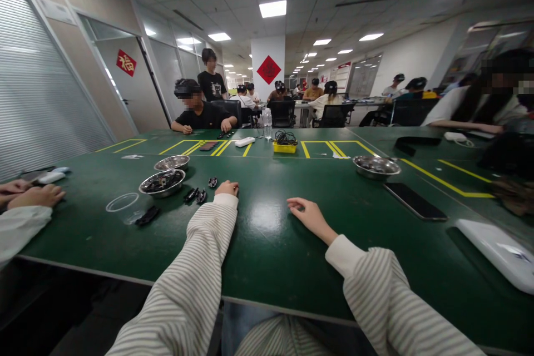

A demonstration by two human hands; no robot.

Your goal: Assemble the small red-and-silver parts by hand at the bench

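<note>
Most of the lower view is taken up by a green bench (267, 267), crossed by yellow lines (434, 178). At its far side a person in black (207, 117) is seen seated. Over the near edge both forearms are stretched, covered by striped sleeves (200, 256). At the right a white case (496, 256) is laid flat. Three metal bowls are set out: a front-left bowl (167, 193) filled with dark parts, a rear-left bowl (183, 166) placed just behind it, and a right bowl (371, 174) also filled with small pieces. Near the right bowl a black phone (415, 201) is laid face up. Left of the hands a clear cup (123, 206) is seen, with a black piece (148, 216) placed just beside it.

The right hand (307, 213) is held over bare bench, its grip loosely spread with the fingers slightly bent; nothing is seen held in it. The left hand (227, 188) is kept palm down with the fingers curled; whether anything is pinched by its grip cannot be told. Farther off, a yellow box (284, 148) is topped with coiled cables (285, 137). Smallest, three black parts (201, 196) are grouped between the front-left bowl and the left hand, the nearest lying just beside that hand.
</note>
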